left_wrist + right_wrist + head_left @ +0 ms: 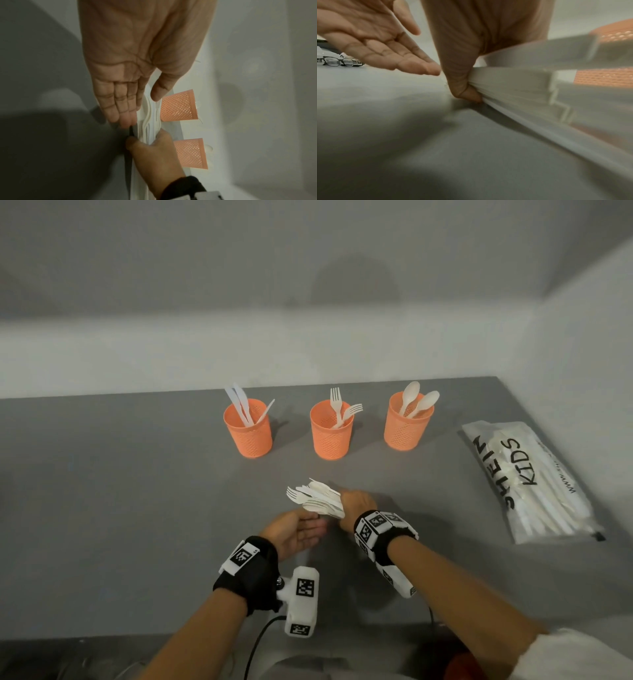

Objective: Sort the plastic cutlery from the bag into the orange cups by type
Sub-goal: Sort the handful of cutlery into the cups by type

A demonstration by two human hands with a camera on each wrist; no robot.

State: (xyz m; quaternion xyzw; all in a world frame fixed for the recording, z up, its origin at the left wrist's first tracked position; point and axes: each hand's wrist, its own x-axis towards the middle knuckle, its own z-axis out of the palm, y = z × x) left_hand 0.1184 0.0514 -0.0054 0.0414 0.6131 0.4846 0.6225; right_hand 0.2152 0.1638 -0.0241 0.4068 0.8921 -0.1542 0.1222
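Head | right hand (358, 501) grip clasps cutlery bundle (317, 499) | left hand (296, 530) relaxed, beside

A grey desk (137, 474) stands in a corner of pale plain walls (239, 285), with glasses (338, 62) lying at its far side.

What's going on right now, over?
Right hand grips mixed cutlery bundle. Left hand open beside it. Three orange cups partly filled. Bag off right, nothing in the way.
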